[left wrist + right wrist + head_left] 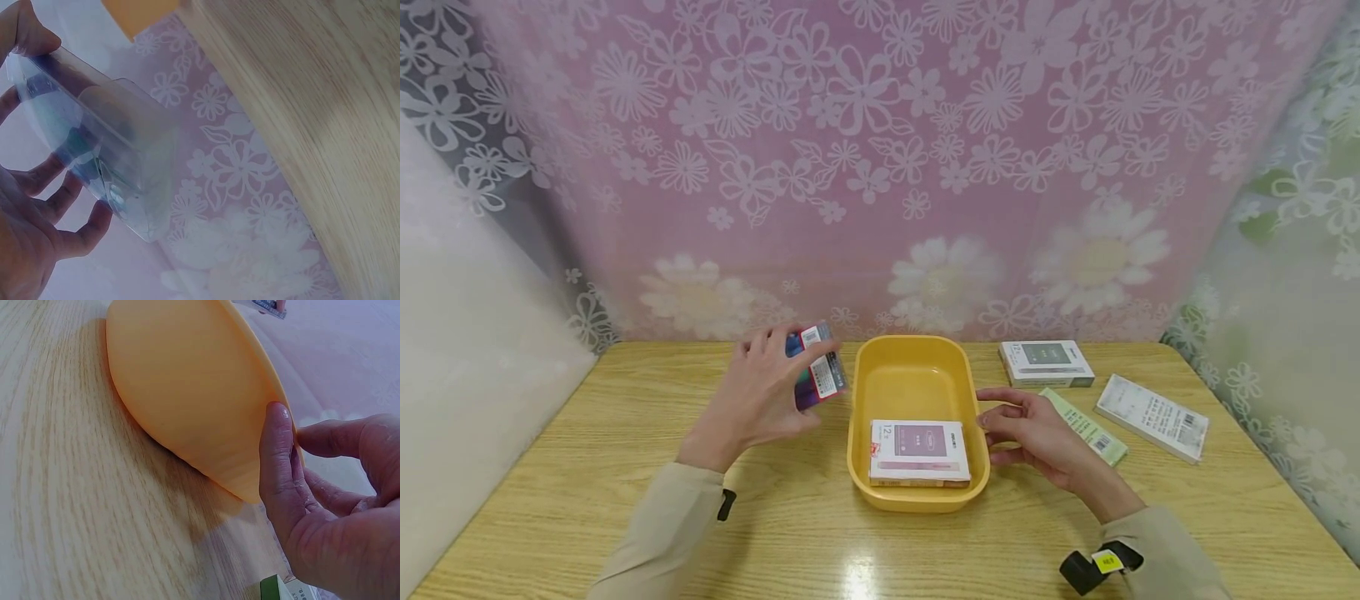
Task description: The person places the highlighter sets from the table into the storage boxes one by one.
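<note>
My left hand [767, 387] grips a clear plastic pack [820, 367] of blue, green and purple contents, with a white-and-red label, left of a yellow plastic basket [910, 498]. In the left wrist view the thumb and fingertips hold opposite edges of this transparent pack [125, 131]; the exact kind of its contents I cannot tell. My right hand [1037, 433] pinches the basket's right rim, its thumb [277, 447] along the outer wall in the right wrist view. Inside the basket's near half lies a white pen box [921, 454] with a purple panel.
Right of the basket on the wooden table [805, 542] lie a white box with a grey-green panel [1047, 364], a green box [1086, 427] and another white box [1153, 417]. A pink flowered curtain [850, 208] hangs behind the table's far edge.
</note>
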A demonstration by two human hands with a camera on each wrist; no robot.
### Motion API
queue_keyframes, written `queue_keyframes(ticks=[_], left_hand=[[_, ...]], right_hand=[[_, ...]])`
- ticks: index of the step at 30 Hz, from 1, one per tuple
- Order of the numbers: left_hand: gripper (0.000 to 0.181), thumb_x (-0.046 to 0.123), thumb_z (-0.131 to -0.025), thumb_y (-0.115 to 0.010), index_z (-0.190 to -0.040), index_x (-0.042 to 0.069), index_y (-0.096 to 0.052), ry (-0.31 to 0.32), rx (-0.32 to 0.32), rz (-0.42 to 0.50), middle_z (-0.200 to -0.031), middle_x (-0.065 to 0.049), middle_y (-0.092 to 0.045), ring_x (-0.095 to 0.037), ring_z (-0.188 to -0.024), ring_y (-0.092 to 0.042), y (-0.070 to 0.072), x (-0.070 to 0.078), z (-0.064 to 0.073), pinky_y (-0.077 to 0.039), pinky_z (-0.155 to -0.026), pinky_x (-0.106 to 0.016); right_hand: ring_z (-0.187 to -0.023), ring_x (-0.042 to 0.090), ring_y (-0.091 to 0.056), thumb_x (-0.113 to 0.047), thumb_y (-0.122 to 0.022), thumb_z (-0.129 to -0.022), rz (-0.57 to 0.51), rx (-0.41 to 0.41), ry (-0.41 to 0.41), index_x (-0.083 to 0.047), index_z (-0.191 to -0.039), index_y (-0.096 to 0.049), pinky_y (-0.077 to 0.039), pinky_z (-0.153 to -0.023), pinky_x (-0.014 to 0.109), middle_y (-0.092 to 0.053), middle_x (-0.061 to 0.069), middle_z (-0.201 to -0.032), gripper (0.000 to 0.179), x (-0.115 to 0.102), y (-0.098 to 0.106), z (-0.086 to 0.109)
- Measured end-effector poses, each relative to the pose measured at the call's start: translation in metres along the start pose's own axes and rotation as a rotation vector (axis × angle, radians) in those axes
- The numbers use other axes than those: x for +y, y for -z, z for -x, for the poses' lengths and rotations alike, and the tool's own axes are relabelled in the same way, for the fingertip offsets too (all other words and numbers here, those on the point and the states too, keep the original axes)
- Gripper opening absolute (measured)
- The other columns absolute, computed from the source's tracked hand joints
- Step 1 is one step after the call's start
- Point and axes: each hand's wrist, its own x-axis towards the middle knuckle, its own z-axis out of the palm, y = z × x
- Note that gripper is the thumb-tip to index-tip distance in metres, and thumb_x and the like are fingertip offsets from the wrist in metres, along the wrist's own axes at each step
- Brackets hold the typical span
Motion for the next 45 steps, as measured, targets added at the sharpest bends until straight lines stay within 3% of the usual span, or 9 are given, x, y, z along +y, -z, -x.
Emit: queue_keyframes(ticks=[10,29,45], left_hand=[[0.083,0.046,-0.067,-0.08,-0.144,0.037,-0.051,-0.048,0.058,0.006,-0.143,-0.02,-0.049,-0.042,-0.119,-0.054,-0.002,0.01,-0.009,-0.051,-0.086,-0.06],[0.086,0.052,-0.068,-0.081,-0.147,0.038,-0.049,-0.088,0.043,0.019,-0.146,-0.019,-0.049,-0.041,-0.121,-0.053,-0.005,0.031,-0.027,-0.051,-0.091,-0.058],[0.091,0.053,-0.069,-0.08,-0.151,0.044,-0.041,-0.099,-0.023,0.034,-0.15,-0.018,-0.047,-0.041,-0.129,-0.048,-0.007,0.05,-0.043,-0.047,-0.096,-0.058]], right_hand=[[-0.088,0.014,-0.072,-0.018,-0.064,-0.101,0.006,0.007,0.001,0.002,-0.153,-0.035,-0.064,-0.072,0.03,-0.073,0.001,-0.103,0.063,-0.001,-0.001,0.001],[-0.088,0.015,-0.072,-0.018,-0.063,-0.101,0.013,0.023,-0.009,0.0,-0.153,-0.036,-0.064,-0.073,0.031,-0.073,0.001,-0.102,0.062,0.0,0.0,-0.001],[-0.088,0.015,-0.072,-0.017,-0.063,-0.101,0.015,0.028,-0.019,0.0,-0.153,-0.037,-0.064,-0.073,0.031,-0.074,0.002,-0.104,0.061,0.0,0.0,0.0]])
